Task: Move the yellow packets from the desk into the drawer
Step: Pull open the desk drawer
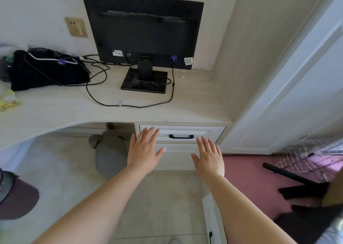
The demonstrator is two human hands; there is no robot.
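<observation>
Yellow packets [8, 102] lie at the far left edge of the pale desk [61, 112], partly cut off by the frame. A white drawer [207, 132] with a black handle [181, 136] sits shut under the desk's right end. My left hand [144, 150] is held flat, fingers spread, in front of the drawer's left side, left of the handle. My right hand [209, 156] is also flat and spread, just below and right of the handle. Both hands hold nothing.
A black monitor [144, 32] stands on the desk with cables [130, 105] looping across the top. A black bag [46, 69] lies at the back left. A grey plush toy [111, 151] sits under the desk. A wire cage [311, 156] is on the right.
</observation>
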